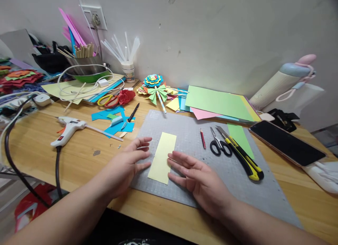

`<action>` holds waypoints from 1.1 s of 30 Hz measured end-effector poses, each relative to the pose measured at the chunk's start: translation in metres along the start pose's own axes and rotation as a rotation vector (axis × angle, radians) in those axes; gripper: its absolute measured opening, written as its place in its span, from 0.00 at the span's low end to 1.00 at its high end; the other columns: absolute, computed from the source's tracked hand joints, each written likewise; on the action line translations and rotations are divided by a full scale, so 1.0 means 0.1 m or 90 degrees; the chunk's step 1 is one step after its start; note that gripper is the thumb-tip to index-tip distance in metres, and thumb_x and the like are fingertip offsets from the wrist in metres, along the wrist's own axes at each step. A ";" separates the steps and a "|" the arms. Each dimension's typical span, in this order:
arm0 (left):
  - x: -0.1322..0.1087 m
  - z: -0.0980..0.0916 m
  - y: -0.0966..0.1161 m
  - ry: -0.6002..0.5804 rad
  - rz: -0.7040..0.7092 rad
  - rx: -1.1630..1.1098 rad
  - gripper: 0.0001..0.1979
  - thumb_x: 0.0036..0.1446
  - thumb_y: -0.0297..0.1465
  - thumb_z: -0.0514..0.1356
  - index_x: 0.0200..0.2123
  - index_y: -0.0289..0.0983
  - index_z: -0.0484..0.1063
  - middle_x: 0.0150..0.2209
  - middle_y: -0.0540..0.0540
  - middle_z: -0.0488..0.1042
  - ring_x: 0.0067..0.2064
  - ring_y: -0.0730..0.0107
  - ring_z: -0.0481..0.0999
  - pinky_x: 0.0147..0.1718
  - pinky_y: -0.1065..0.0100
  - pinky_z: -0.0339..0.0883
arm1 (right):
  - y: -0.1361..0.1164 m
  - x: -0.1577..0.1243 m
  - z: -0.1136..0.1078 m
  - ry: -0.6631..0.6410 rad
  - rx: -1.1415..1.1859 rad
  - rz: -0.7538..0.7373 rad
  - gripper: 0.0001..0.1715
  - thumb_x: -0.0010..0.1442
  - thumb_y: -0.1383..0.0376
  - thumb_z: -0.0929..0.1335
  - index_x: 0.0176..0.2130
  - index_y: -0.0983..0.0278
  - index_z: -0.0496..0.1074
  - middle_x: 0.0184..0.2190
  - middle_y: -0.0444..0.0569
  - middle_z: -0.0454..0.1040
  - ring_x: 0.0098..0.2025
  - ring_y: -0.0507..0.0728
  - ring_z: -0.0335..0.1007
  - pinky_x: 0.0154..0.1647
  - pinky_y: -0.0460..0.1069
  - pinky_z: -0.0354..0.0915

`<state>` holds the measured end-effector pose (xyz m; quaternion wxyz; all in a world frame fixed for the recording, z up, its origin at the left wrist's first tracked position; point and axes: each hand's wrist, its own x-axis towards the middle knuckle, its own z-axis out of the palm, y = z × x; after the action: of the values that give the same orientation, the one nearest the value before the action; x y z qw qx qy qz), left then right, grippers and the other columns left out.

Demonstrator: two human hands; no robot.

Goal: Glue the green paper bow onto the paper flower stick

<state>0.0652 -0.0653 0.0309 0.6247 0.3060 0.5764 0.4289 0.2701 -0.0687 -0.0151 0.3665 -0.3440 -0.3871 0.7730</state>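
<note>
A pale yellow paper rectangle (162, 158) lies on the grey cutting mat (187, 132). Beside it, the left hand (133, 155) has its fingers loosely spread; opposite, the right hand (196, 178), fingers slightly parted, meets the paper's edge, though I can't tell whether it touches. Rightward lie a red pencil (202, 138), black-handled scissors (220, 146) and a yellow-black utility knife (243, 157).

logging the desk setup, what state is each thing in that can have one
Yellow paper: flat on the cutting mat
Left hand: open, left of the paper
Right hand: open, at the paper's right edge
Utility knife: blade extended
Black-handled scissors: lying down, blade gap unclear
Smartphone: face up, screen dark
Hot glue gun: lying on its side, glue stick inserted
Wall socket: plug inserted
</note>
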 end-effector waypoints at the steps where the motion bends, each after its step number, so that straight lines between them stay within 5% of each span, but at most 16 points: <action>1: 0.02 0.00 0.01 0.002 0.011 0.009 0.19 0.49 0.26 0.58 0.47 0.39 0.69 0.51 0.40 0.65 0.58 0.56 0.61 0.46 0.58 0.69 | -0.02 0.00 0.00 0.003 0.005 0.006 0.22 0.60 0.72 0.60 0.53 0.65 0.66 0.61 0.59 0.62 0.62 0.63 0.59 0.56 0.61 0.64; 10: 0.17 0.02 0.05 -0.020 0.006 0.025 0.17 0.50 0.25 0.57 0.45 0.38 0.69 0.51 0.38 0.64 0.60 0.54 0.58 0.41 0.60 0.73 | -0.07 0.04 0.00 0.009 -0.147 -0.017 0.25 0.61 0.75 0.55 0.54 0.66 0.66 0.57 0.59 0.67 0.58 0.62 0.64 0.49 0.60 0.71; 18: 0.16 0.03 -0.06 -0.043 0.022 0.085 0.19 0.51 0.29 0.59 0.48 0.36 0.66 0.46 0.37 0.67 0.47 0.58 0.71 0.35 0.63 0.72 | -0.05 0.04 -0.04 0.008 0.053 0.050 0.21 0.59 0.73 0.58 0.52 0.66 0.65 0.59 0.61 0.64 0.62 0.64 0.58 0.55 0.62 0.64; 22: 0.06 0.04 -0.29 -0.075 0.169 0.387 0.34 0.50 0.31 0.59 0.60 0.38 0.52 0.39 0.44 0.70 0.33 0.67 0.71 0.33 0.62 0.67 | -0.04 0.04 -0.04 0.012 0.114 0.058 0.19 0.57 0.73 0.61 0.49 0.65 0.67 0.56 0.61 0.67 0.62 0.65 0.58 0.56 0.63 0.63; 26: 0.01 0.03 -0.36 -0.021 0.271 0.586 0.34 0.54 0.28 0.55 0.63 0.41 0.48 0.33 0.50 0.70 0.32 0.67 0.70 0.34 0.63 0.64 | -0.03 0.04 -0.04 0.037 0.092 0.018 0.16 0.56 0.71 0.63 0.46 0.63 0.68 0.53 0.58 0.70 0.58 0.65 0.63 0.55 0.64 0.64; 30: 0.04 -0.01 -0.17 0.213 0.426 0.585 0.17 0.57 0.28 0.54 0.51 0.39 0.60 0.33 0.49 0.69 0.33 0.68 0.69 0.32 0.65 0.63 | -0.04 -0.02 -0.05 0.117 -0.112 -0.168 0.13 0.59 0.69 0.63 0.44 0.59 0.69 0.47 0.52 0.71 0.47 0.60 0.70 0.48 0.59 0.68; 33: 0.04 -0.02 -0.11 0.316 0.694 0.720 0.05 0.57 0.26 0.56 0.37 0.40 0.66 0.34 0.48 0.72 0.38 0.64 0.70 0.40 0.61 0.61 | -0.06 -0.08 -0.05 0.169 -0.388 -0.354 0.14 0.60 0.70 0.62 0.45 0.57 0.68 0.42 0.49 0.69 0.41 0.56 0.67 0.42 0.55 0.67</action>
<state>0.0651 -0.0672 0.0194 -0.0649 0.7077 0.5972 0.3718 0.2803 -0.0714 -0.0103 0.4889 -0.4158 -0.6250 0.4443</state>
